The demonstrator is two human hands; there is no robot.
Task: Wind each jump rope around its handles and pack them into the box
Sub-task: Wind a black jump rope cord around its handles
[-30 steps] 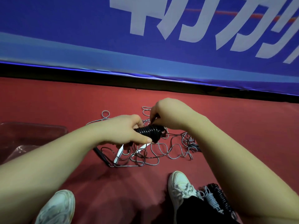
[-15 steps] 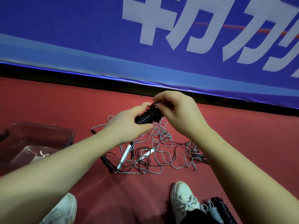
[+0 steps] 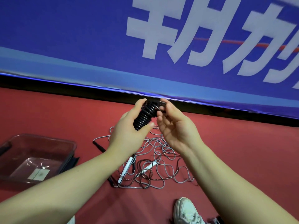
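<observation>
My left hand [image 3: 129,128] grips a black jump rope bundle [image 3: 146,114], its cord coiled tightly round the handles and tilted up to the right. At the bundle's upper end my right hand [image 3: 174,126] pinches the rope's end with fingertips, palm turned toward me. Below the hands a tangle of grey and dark ropes [image 3: 158,160] lies on the red floor, with two white handles [image 3: 125,170] and a black handle [image 3: 99,147] among them. A clear plastic box [image 3: 61,160] stands at the left.
A blue banner with white characters [image 3: 161,46] rises behind the floor, with a dark strip along its base. My white shoe [image 3: 186,210] shows at the bottom right. A black clip or lid part [image 3: 73,161] lies against the box.
Both hands have lifted the black bundle up and away from the pile, and the bundle has tilted more upright. The camera has tilted, so the box shows more.
</observation>
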